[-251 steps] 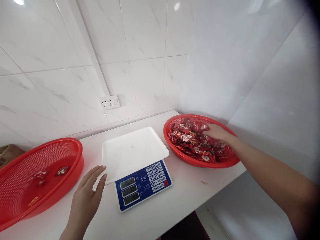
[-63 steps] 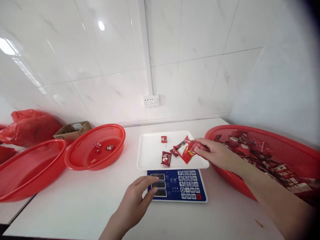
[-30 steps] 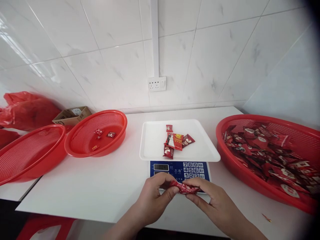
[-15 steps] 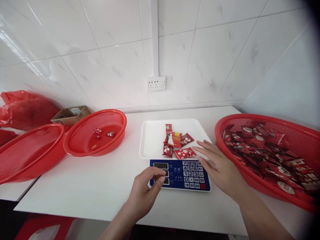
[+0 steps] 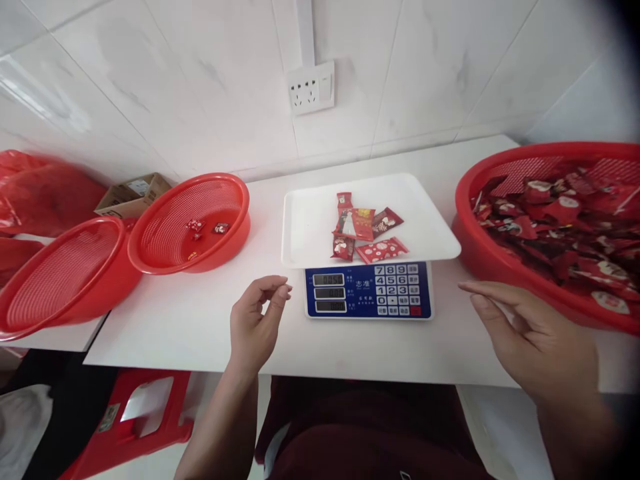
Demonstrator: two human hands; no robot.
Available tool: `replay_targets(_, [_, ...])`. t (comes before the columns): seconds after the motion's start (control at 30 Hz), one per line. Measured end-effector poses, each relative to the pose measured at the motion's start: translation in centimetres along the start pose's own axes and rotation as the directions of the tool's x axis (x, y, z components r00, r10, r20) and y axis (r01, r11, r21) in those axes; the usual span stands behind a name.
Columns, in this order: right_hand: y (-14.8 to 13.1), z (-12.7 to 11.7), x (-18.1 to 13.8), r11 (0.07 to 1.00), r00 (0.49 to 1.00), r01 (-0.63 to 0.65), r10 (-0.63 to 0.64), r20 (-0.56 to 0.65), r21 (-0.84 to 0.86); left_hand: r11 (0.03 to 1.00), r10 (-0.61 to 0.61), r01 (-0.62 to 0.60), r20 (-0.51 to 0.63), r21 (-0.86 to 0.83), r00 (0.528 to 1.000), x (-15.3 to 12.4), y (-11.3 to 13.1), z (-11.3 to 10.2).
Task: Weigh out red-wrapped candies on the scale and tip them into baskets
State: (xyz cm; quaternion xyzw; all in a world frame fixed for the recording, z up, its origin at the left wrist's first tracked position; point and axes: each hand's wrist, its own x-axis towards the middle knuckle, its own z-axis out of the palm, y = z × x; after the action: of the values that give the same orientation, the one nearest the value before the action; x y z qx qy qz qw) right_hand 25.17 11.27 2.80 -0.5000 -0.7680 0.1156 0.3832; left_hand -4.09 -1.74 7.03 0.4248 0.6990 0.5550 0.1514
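On the white pan (image 5: 305, 230) of a digital scale lie several wrapped candies: a red-and-gold packet (image 5: 357, 223), a red dotted packet (image 5: 383, 250) and dark red ones around them. The blue keypad panel (image 5: 367, 293) faces me, its display windows showing digits. My left hand (image 5: 257, 320) hovers left of the scale, loosely curled, its thumb and index tips close together with a small gap and nothing visible between them. To the right of the scale, my right hand (image 5: 535, 333) is held with fingers extended and thumb apart, empty, near the big candy basket.
A large red basket (image 5: 465, 200) full of wrapped candies stands at right. At left, one red basket (image 5: 240, 233) holds a few candies; another red basket (image 5: 110, 293) is beside it. Behind are a cardboard box (image 5: 125, 193) and red plastic bag (image 5: 55, 193). A red stool (image 5: 165, 427) sits below.
My right hand has drawn away from the pan to the right; my left hand has shifted left, off the scale's display. The view has tilted down. The candies keep their arrangement.
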Motion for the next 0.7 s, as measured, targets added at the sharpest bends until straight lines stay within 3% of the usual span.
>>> replay_targets(0.23, [-1.3, 0.6, -0.2, 0.986, 0.986, 0.164, -0.165, 0.026, 0.03, 1.0, -0.014, 0.014, -0.019, -0.01, 1.0, -0.4, -0.2, 0.0])
replay_targets(0.43, [-0.5, 1.4, -0.3, 0.981, 0.98, 0.196, -0.196, -0.009, 0.003, 0.99, 0.07, -0.074, 0.035, 0.119, 0.997, 0.6, -0.3, -0.4])
replay_targets(0.57, [0.0, 1.9, -0.4, 0.981, 0.981, 0.193, -0.193, -0.017, 0.01, 0.931, 0.182, -0.228, 0.177, 0.285, 0.967, 2.3, 0.8, 0.3])
replay_targets(0.7, [0.4, 2.1, -0.5, 0.985, 0.985, 0.171, -0.17, -0.008, 0.033, 0.839, 0.273, -0.425, 0.414, 0.34, 0.869, 5.0, 2.4, 3.0])
